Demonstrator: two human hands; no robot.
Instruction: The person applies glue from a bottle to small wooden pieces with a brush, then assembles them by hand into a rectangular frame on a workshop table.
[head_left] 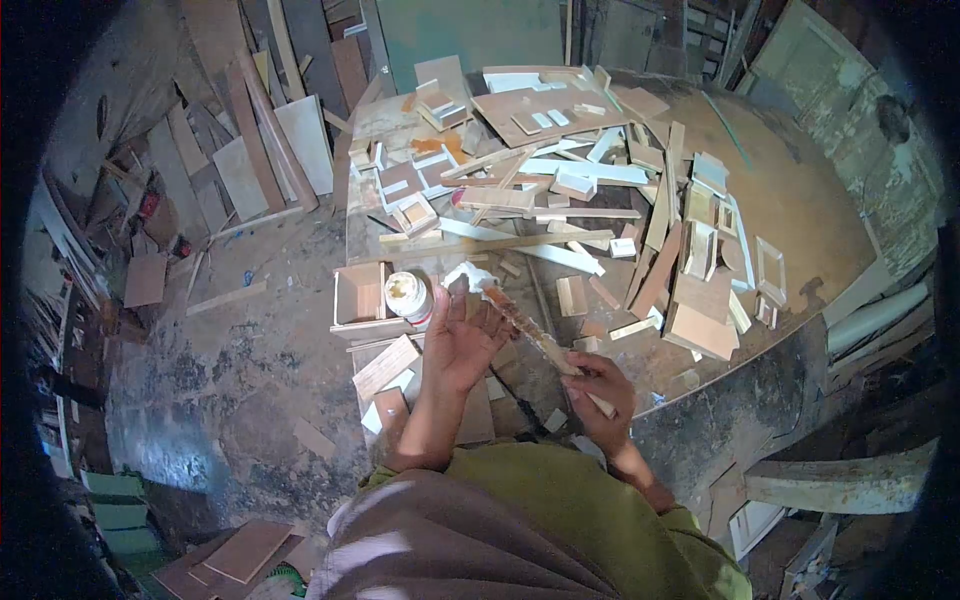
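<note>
Right hand [600,388] grips a thin wooden strip [528,328]; left hand [455,345] pinches crumpled white cloth [468,275].

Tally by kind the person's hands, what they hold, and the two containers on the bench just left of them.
Hands: 2, the left hand and the right hand
Strip: 1, held in the right hand
Cloth: 1, in the left hand
Jar: 1
Box: 1, open
Total: 6
</note>
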